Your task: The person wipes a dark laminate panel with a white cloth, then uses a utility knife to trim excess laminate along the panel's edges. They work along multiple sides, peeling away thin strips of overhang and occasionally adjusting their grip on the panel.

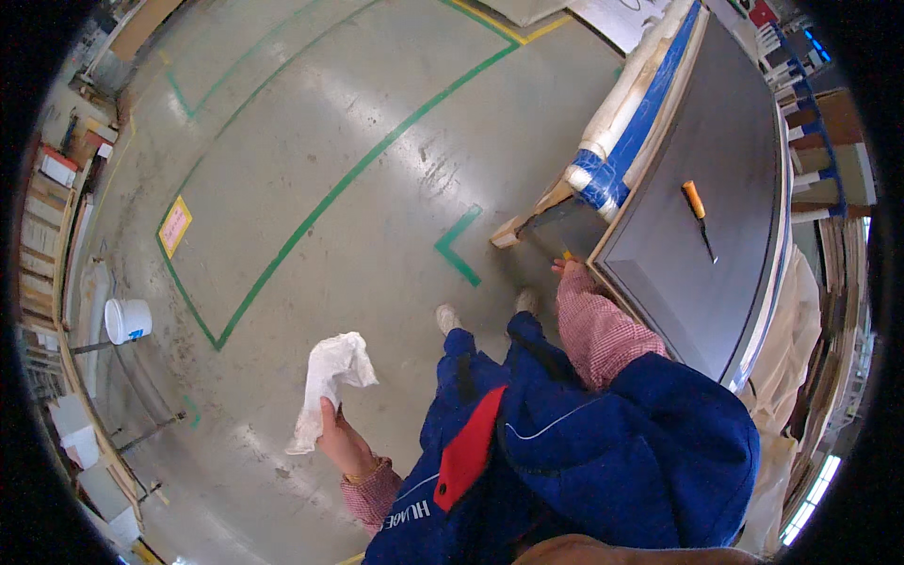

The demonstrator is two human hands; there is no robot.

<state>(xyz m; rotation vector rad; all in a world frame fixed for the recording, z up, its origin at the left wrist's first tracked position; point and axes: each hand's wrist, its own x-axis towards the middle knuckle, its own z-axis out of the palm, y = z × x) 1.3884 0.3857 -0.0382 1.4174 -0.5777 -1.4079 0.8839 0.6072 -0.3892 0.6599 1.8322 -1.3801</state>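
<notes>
One blue jkt [626,447], L fingers [328,414] holding 1 cloth [326,373], can't tell re R fingers [561,267], 1 tool [694,200] on panel [692,282]

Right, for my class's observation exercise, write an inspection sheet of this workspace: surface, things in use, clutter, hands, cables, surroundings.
Surface: dark grey panel at the person's right, an orange-handled tool lying on it.
Things in use: white cloth; small orange item at the right fingers, too small to identify.
Clutter: white bucket at the far left.
Hands: left hand grips the cloth; right hand is by the panel's near corner, its grip unclear.
Cables: none clearly seen.
Surroundings: grey floor with green markings; blue-and-white wrapped rail beside the panel.
</notes>
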